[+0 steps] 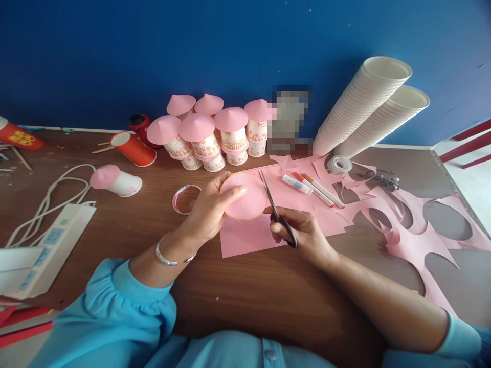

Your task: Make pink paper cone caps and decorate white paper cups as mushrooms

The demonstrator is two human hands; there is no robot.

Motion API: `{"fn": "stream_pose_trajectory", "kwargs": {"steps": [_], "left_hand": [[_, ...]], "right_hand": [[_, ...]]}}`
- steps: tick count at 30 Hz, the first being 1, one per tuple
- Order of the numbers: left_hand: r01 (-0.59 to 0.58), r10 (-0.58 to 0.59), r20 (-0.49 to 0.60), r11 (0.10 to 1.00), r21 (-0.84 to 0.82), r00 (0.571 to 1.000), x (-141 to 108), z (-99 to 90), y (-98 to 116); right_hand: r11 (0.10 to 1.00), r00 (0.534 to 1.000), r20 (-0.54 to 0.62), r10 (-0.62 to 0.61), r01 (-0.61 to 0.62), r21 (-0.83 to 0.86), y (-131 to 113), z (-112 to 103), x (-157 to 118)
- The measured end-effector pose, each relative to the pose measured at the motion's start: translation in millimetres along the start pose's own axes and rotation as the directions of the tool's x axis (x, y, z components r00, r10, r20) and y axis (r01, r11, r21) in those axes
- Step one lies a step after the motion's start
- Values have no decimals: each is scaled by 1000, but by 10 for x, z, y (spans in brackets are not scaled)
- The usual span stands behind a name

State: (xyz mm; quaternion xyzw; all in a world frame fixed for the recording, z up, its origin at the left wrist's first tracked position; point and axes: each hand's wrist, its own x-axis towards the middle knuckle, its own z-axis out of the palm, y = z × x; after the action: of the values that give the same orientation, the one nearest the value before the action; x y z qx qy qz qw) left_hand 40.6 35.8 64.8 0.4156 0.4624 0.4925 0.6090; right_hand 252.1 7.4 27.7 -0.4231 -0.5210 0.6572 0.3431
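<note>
Between the thumb and fingers of my left hand (209, 207) is a round pink paper disc (247, 202) with an orange line along its edge. My right hand (303, 232) grips a pair of scissors (282, 220) by the black handles. The blades point up and away, close by the disc's right edge; whether they touch it I cannot tell. Beneath both hands lies a pink paper sheet (245, 240). A round lid-like ring (186, 199) rests left of my left hand, partly behind it.
Paper cups with pink cone roofs (197, 128) stand at the back. Two tall cup stacks (364, 102) lean on the blue wall. Right lie markers (322, 191), a glue stick (296, 184), clear tape (339, 164) and paper scraps (414, 240). A power strip (57, 250) lies left.
</note>
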Motion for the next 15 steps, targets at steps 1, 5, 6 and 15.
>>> {"fn": "stream_pose_trajectory", "kwargs": {"steps": [1,5,6,15], "left_hand": [[-1,1,-2,1000,-2,1000,-1,3,0],[1,-1,-5,1000,-3,1000,-3,12,7],[1,-1,-5,1000,-2,1000,-3,13,8],[-12,12,-9,1000,12,1000,-1,6,9]], "right_hand": [[1000,1000,0,-4,4,-8,-1,1,0],[999,1000,6,-8,8,-40,-5,2,3],[999,1000,8,-8,8,-40,-4,3,3],[1000,1000,8,-1,1,7,25,0,-1]]}}
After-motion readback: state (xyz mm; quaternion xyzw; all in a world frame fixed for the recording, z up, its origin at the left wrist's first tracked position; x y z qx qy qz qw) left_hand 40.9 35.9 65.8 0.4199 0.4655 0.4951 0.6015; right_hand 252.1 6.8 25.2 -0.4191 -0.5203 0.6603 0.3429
